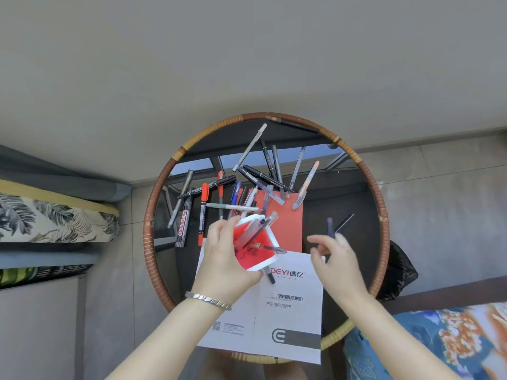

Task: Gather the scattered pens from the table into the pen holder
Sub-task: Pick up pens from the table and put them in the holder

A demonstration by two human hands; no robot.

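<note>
Evidently the left hand [225,259] grips the red-and-white pen holder [256,242] near centre; the right hand [336,256], fingers loose and empty, is nearer the dark pen [344,223] lying diagonally just beyond it

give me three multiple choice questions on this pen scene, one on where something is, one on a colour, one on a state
1. Where does the pen holder sit?
A. in the left hand
B. on the floor
C. on the cushion

2. What colour is the inside of the pen holder?
A. green
B. red
C. yellow

3. What is the state of the right hand?
A. closed in a fist around a marker
B. flat on the booklet
C. fingers open, over the table, next to a dark pen

Answers:
1 A, the left hand's fingers wrap the holder's side.
2 B, its inner walls show red inside a white rim.
3 C, the fingers are spread and curled; whether they touch the pen is unclear.
</note>
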